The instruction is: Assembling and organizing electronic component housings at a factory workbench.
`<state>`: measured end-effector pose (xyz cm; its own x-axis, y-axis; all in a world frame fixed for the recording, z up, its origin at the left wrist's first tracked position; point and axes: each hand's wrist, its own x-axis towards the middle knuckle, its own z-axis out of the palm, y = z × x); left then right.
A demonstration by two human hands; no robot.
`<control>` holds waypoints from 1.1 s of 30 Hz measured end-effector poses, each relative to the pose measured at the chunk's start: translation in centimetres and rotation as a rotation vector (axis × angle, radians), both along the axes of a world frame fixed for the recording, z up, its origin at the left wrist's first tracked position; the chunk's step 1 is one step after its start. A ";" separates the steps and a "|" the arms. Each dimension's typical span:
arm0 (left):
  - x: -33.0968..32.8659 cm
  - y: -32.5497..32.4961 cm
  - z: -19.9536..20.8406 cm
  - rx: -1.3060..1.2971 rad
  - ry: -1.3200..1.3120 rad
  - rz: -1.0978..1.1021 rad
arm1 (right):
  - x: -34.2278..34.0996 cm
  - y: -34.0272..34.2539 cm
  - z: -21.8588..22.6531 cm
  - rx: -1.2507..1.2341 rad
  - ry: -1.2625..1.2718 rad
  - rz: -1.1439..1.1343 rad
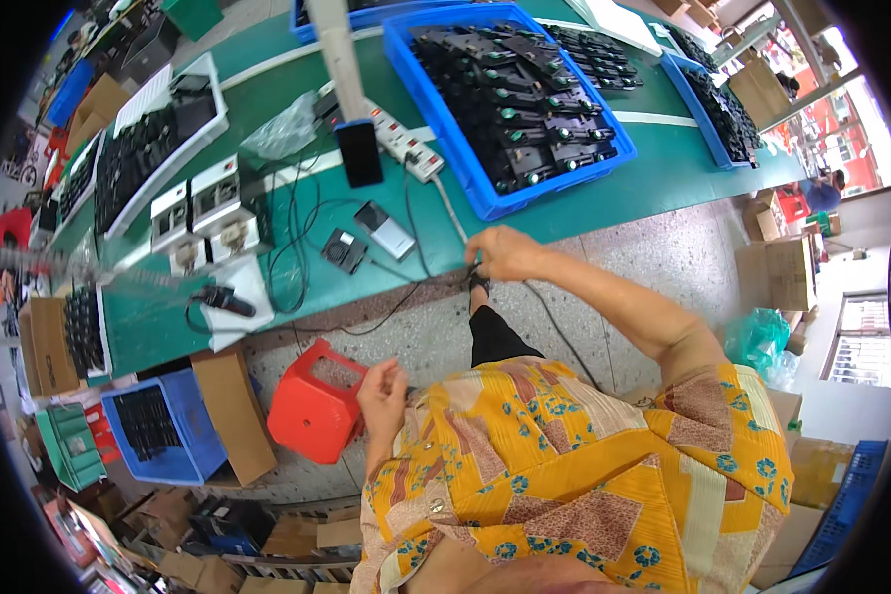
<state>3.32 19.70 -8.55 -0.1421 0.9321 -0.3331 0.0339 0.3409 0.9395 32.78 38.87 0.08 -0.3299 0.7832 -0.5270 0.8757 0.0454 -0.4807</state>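
At the table's near edge my right hand (502,253) is closed, fingers curled round a thin black cable (423,280); the exact grip is partly hidden by the fingers. My left hand (382,385) hangs low beside a red plastic stool (317,416), fingers loosely bent and apart, with nothing seen in it. On the green table (653,168) near my right hand lie a silver-and-black handheld device (384,231) and a small black square device (346,251) with a cable. A dark phone (358,153) stands upright behind them, by a white power strip (403,142).
A blue tray (492,205) full of black parts lies at the table's middle. White trays (215,87) of black parts and open white boxes (215,193) are to the left. Under the table's left end are a blue crate (200,421) and cardboard (233,411). A cable (562,337) trails over the floor.
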 end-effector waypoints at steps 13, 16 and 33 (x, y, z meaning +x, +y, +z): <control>15.6 20.6 5.5 0.221 0.746 -0.568 | 16.0 14.0 6.8 0.408 0.677 -0.430; 15.6 22.0 7.2 0.072 0.759 -0.672 | 28.1 21.2 3.3 0.216 1.161 -1.220; 28.7 42.3 28.3 0.141 0.415 -1.206 | 43.5 36.5 -16.6 0.239 1.338 -1.932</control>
